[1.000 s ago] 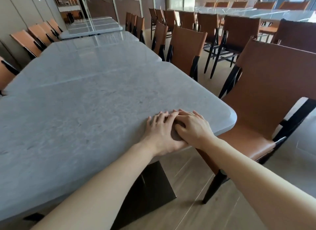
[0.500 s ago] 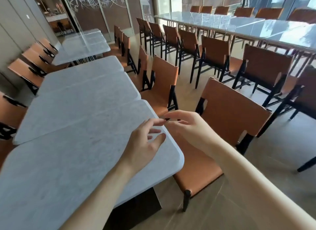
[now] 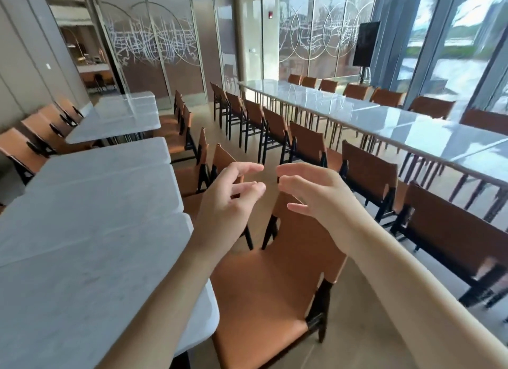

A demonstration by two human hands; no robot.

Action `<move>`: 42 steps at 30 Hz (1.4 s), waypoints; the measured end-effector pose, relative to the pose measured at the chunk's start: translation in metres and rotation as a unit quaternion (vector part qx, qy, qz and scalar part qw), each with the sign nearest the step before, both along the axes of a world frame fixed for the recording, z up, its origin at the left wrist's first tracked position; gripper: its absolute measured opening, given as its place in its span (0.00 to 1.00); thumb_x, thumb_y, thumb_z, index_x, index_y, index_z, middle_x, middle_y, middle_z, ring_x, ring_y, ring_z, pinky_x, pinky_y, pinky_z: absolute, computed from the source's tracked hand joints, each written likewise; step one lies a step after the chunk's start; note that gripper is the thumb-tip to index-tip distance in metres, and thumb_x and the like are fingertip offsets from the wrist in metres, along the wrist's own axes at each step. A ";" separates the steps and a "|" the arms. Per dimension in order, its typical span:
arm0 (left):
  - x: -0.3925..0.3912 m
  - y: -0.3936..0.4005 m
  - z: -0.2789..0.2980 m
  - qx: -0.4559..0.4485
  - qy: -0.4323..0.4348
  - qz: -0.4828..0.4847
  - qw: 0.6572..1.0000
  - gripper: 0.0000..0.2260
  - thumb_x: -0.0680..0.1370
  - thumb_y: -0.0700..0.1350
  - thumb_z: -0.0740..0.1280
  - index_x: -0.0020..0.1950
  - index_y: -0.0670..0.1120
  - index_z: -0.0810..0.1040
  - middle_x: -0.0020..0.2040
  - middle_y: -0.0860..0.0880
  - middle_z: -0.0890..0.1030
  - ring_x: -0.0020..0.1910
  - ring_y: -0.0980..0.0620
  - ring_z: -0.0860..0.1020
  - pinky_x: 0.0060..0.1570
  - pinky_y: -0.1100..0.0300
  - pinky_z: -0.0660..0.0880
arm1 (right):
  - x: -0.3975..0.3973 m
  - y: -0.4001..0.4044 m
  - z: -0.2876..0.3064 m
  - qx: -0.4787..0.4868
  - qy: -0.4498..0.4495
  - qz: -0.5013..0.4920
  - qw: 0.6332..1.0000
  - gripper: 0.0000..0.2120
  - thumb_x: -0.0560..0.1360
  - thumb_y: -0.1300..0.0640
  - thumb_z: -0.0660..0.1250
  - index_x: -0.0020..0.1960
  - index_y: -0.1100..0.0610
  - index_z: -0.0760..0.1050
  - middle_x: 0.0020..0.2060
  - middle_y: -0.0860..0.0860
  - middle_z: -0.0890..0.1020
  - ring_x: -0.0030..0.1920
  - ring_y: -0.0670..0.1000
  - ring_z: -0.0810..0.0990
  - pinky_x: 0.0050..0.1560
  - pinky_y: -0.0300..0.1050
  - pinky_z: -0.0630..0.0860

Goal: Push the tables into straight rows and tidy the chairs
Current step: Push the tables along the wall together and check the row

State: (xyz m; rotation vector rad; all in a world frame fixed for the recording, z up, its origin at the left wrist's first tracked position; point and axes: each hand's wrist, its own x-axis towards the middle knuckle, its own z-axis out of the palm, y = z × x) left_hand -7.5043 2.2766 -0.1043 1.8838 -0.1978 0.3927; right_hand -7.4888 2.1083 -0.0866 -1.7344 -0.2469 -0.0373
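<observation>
A row of grey marble tables runs along the left; the nearest table [image 3: 90,280] has its rounded corner by my left forearm. Beside it stands a brown leather chair [image 3: 275,294] with black legs, seat tucked toward the table edge. My left hand [image 3: 228,204] hovers in the air above that chair's back, fingers loosely curled, holding nothing. My right hand [image 3: 316,198] floats just to its right, fingers relaxed, also holding nothing. Neither hand touches table or chair.
More brown chairs [image 3: 220,162] line the right side of the table row. A second chair row [image 3: 368,176] faces a long glossy table [image 3: 412,127] at right. Bench seats [image 3: 35,138] sit along the left wall. An aisle of bare floor [image 3: 368,335] runs between.
Both hands left the tabletop, where they lay stacked, and rose into the air above the nearest chair. The view lifted to show the whole room.
</observation>
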 end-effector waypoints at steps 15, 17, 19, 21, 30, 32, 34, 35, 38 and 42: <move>0.119 -0.085 0.020 -0.017 -0.014 0.021 1.000 0.10 0.81 0.47 0.67 0.61 0.58 0.79 0.55 0.68 0.78 0.54 0.70 0.78 0.60 0.63 0.75 | 0.123 -0.067 0.020 0.016 0.018 0.008 1.000 0.08 0.80 0.55 0.65 0.53 0.44 0.82 0.51 0.43 0.84 0.56 0.43 0.81 0.60 0.52 0.80; 0.144 -0.096 0.027 -0.026 -0.025 0.040 0.999 0.10 0.81 0.47 0.67 0.60 0.58 0.79 0.55 0.68 0.78 0.53 0.70 0.78 0.59 0.63 0.75 | 0.152 -0.076 0.026 0.007 0.018 0.023 1.000 0.09 0.80 0.55 0.65 0.53 0.44 0.82 0.51 0.43 0.84 0.55 0.43 0.82 0.60 0.52 0.80; 0.169 -0.107 0.034 -0.036 -0.033 0.057 0.997 0.09 0.80 0.47 0.68 0.60 0.57 0.80 0.56 0.67 0.78 0.52 0.69 0.78 0.59 0.63 0.75 | 0.181 -0.085 0.033 -0.002 0.011 0.035 0.999 0.09 0.80 0.55 0.66 0.50 0.42 0.82 0.50 0.43 0.84 0.55 0.43 0.81 0.60 0.52 0.80; 0.193 -0.118 0.037 -0.036 -0.035 0.065 0.997 0.09 0.80 0.48 0.68 0.59 0.58 0.80 0.56 0.68 0.79 0.52 0.70 0.79 0.59 0.61 0.75 | 0.207 -0.096 0.037 -0.005 0.002 0.045 0.999 0.09 0.80 0.55 0.66 0.49 0.41 0.81 0.51 0.42 0.84 0.56 0.43 0.81 0.60 0.51 0.80; 0.271 -0.169 0.035 -0.020 -0.027 0.110 0.993 0.15 0.72 0.56 0.65 0.58 0.59 0.80 0.53 0.72 0.78 0.52 0.68 0.79 0.59 0.60 0.76 | 0.299 -0.145 0.033 0.012 0.008 0.084 0.996 0.09 0.81 0.54 0.65 0.51 0.42 0.80 0.52 0.41 0.82 0.57 0.43 0.80 0.61 0.51 0.79; 0.285 -0.180 0.031 -0.024 -0.022 0.120 0.992 0.15 0.72 0.55 0.65 0.58 0.58 0.80 0.53 0.70 0.79 0.52 0.68 0.80 0.58 0.60 0.76 | 0.317 -0.156 0.028 0.014 0.015 0.096 0.995 0.09 0.81 0.55 0.64 0.53 0.43 0.81 0.53 0.42 0.83 0.58 0.43 0.80 0.62 0.52 0.79; 0.298 -0.196 0.026 -0.022 -0.023 0.132 0.991 0.13 0.74 0.54 0.66 0.57 0.58 0.80 0.53 0.70 0.79 0.53 0.67 0.80 0.56 0.62 0.75 | 0.335 -0.169 0.022 0.011 0.022 0.112 0.993 0.09 0.81 0.55 0.64 0.57 0.46 0.81 0.54 0.44 0.83 0.58 0.44 0.80 0.62 0.52 0.79; 0.306 -0.204 0.022 -0.023 -0.022 0.140 0.990 0.11 0.76 0.53 0.67 0.57 0.58 0.80 0.54 0.69 0.79 0.53 0.66 0.80 0.56 0.62 0.75 | 0.345 -0.176 0.020 0.009 0.024 0.121 0.992 0.10 0.81 0.55 0.65 0.59 0.47 0.81 0.54 0.44 0.83 0.58 0.44 0.81 0.62 0.52 0.79; 0.327 -0.232 0.012 -0.035 -0.014 0.167 0.985 0.08 0.80 0.46 0.68 0.58 0.56 0.80 0.57 0.65 0.80 0.53 0.65 0.80 0.58 0.60 0.76 | 0.374 -0.200 0.013 0.003 0.028 0.154 0.988 0.11 0.81 0.55 0.64 0.60 0.48 0.81 0.53 0.44 0.84 0.58 0.43 0.81 0.62 0.51 0.79; 0.350 -0.279 -0.003 -0.048 -0.006 0.219 0.975 0.09 0.81 0.46 0.68 0.60 0.56 0.80 0.59 0.62 0.80 0.53 0.67 0.80 0.57 0.61 0.77 | 0.413 -0.240 0.004 -0.021 0.026 0.205 0.978 0.12 0.81 0.55 0.64 0.62 0.48 0.81 0.54 0.43 0.83 0.59 0.44 0.80 0.59 0.47 0.79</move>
